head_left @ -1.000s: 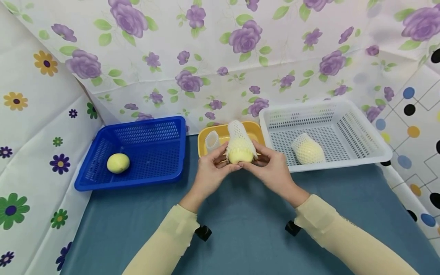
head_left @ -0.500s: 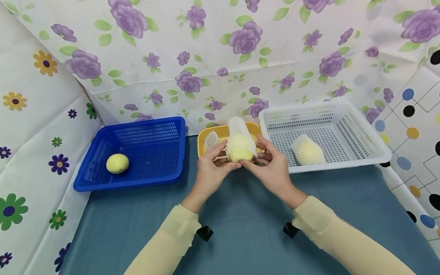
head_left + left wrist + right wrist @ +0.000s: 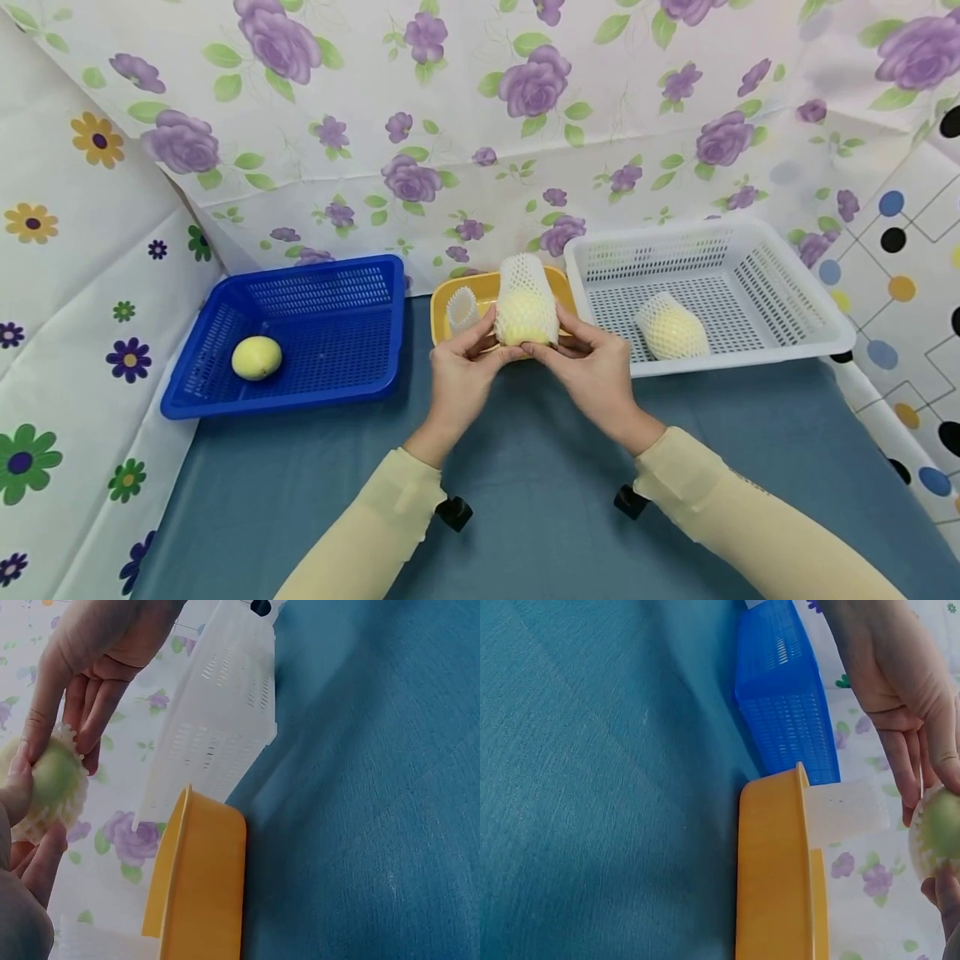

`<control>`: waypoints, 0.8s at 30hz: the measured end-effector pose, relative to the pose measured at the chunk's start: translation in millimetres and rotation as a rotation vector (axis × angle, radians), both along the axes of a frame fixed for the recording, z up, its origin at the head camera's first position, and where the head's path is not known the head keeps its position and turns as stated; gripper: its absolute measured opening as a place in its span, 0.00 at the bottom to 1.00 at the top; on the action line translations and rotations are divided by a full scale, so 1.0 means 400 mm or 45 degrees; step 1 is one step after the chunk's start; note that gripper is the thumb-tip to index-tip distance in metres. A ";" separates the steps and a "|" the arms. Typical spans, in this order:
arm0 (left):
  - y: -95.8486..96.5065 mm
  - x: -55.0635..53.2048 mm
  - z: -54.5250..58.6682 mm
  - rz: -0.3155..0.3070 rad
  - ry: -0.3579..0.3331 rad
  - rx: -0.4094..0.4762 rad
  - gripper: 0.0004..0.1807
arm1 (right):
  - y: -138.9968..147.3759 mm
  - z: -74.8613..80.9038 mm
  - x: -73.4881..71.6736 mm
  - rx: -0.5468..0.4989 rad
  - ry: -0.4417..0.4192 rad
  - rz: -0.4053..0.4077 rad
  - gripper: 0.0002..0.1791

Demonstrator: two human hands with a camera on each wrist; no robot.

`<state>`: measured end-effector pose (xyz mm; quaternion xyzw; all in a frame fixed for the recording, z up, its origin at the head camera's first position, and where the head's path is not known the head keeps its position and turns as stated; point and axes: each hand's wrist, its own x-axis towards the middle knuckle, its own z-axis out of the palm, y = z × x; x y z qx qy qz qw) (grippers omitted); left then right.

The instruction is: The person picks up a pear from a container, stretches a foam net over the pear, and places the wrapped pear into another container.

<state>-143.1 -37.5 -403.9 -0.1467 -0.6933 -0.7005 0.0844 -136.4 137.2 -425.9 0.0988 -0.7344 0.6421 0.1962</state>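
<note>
In the head view, both hands meet around a pale yellow fruit (image 3: 524, 329) partly covered by a white foam net sleeve (image 3: 523, 275). My left hand (image 3: 461, 375) grips its left side and my right hand (image 3: 597, 371) the right, with the thumbs together at the lower edge. The loose end of the sleeve stands up beyond the fruit. From the left wrist, the bare greenish-yellow end of the fruit (image 3: 56, 776) shows between the fingers, with the netting's edge around it. The fingers behind the fruit are partly hidden.
Behind the hands stands a yellow tray (image 3: 441, 304) with another foam sleeve (image 3: 462, 309) in it. At left, a blue basket (image 3: 337, 346) holds a bare yellow fruit (image 3: 257, 357). A white basket (image 3: 738, 312) at right holds a netted fruit (image 3: 672, 328).
The net sleeve has come further down over the fruit, so less bare skin shows in the head view. Both hands have shifted slightly but keep their grip.
</note>
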 end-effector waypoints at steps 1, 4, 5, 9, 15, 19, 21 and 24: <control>0.001 0.001 0.001 0.016 0.022 -0.018 0.33 | -0.002 0.001 0.001 -0.007 0.014 -0.008 0.34; -0.001 0.000 0.007 0.016 0.052 -0.115 0.38 | -0.007 0.018 0.011 -0.034 0.050 -0.024 0.32; -0.003 -0.001 0.010 -0.001 0.053 -0.148 0.40 | -0.008 0.026 0.015 -0.041 0.059 -0.029 0.32; -0.011 -0.007 0.022 -0.095 0.015 -0.192 0.43 | -0.013 0.059 0.029 -0.039 0.096 -0.043 0.30; -0.014 -0.016 0.012 -0.212 -0.021 -0.024 0.39 | -0.012 0.073 0.028 0.118 0.071 -0.027 0.36; -0.011 -0.015 0.006 -0.162 0.052 0.001 0.34 | -0.015 0.076 0.025 0.166 0.047 0.002 0.36; -0.012 -0.007 0.012 -0.088 0.092 -0.036 0.31 | -0.018 0.078 0.023 0.145 0.025 0.029 0.36; -0.014 0.003 0.011 0.029 0.146 -0.088 0.24 | -0.020 0.077 0.019 0.092 -0.010 0.072 0.37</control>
